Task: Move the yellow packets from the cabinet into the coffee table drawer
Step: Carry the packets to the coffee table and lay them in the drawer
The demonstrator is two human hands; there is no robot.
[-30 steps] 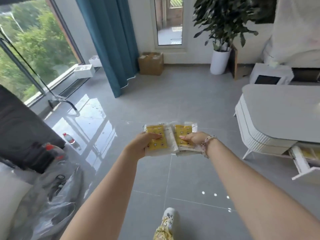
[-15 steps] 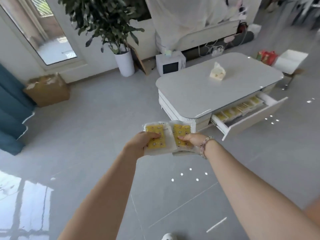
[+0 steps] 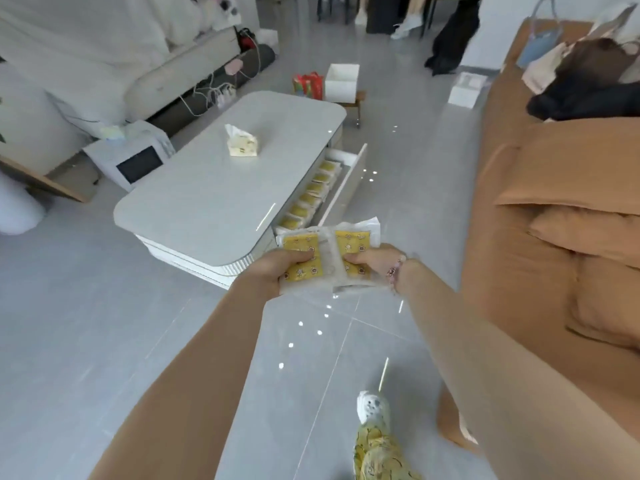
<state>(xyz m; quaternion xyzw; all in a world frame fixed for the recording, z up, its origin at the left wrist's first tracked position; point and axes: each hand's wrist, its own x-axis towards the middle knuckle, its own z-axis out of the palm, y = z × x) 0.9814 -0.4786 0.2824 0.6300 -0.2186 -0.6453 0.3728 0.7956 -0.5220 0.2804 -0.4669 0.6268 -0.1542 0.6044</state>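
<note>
My left hand (image 3: 277, 270) grips a yellow packet (image 3: 301, 244) in clear wrap, thumb on top. Beside it my right hand (image 3: 372, 261) holds another stack of yellow packets (image 3: 353, 240), thumb pressed on its face. Both are held out in front of me above the floor, just short of the near end of the white coffee table (image 3: 207, 202). The table's drawer (image 3: 349, 181) stands pulled open on its right side, with a row of several yellow packets (image 3: 311, 195) lying inside. The cabinet is out of view.
A tissue pack (image 3: 241, 145) lies on the tabletop. A brown sofa (image 3: 554, 220) runs along the right, leaving a floor aisle beside the drawer. A small white appliance (image 3: 133, 161) sits left of the table; a red bag (image 3: 308, 85) and white box (image 3: 341, 81) stand beyond it.
My view has swung right from the window to the coffee table, and I have walked closer to its open drawer. Both hands keep the same hold on the packets.
</note>
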